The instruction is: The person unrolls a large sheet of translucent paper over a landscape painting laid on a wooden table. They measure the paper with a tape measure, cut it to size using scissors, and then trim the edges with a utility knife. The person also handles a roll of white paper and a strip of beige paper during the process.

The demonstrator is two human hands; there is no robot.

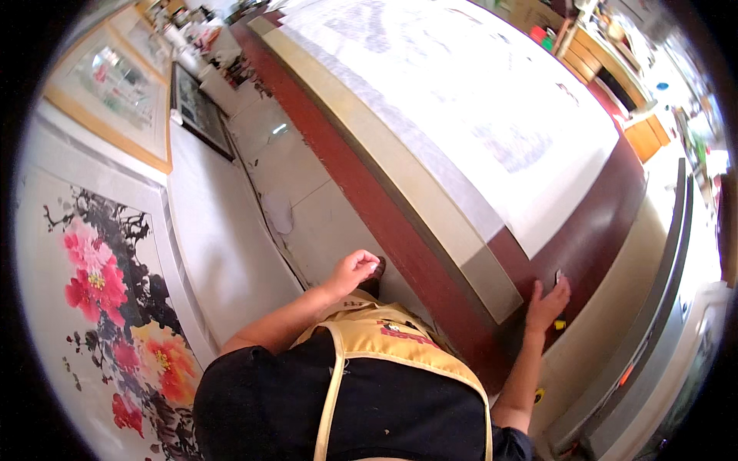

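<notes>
My left hand (354, 271) is raised in front of my apron, over the gap beside the table. Its fingers are curled together, with a small white spot at their tips; what they pinch, if anything, is too small to name. My right hand (546, 306) reaches over the near right corner of the dark red table (592, 223), thumb and fingers apart. A small pale object (558, 276) sits right at its fingertips; whether they touch it I cannot tell. Large white paper sheets (553, 207) with faint grey painting cover much of the tabletop. A long beige strip (430, 196) lies along the left side.
A small yellow item (560, 325) lies beside my right wrist. Framed pictures (115, 84) and a flower painting (108, 292) stand on the left, with a dark frame (201, 111) near the tiled floor (307, 200). Wooden drawers (584, 54) stand at the far right.
</notes>
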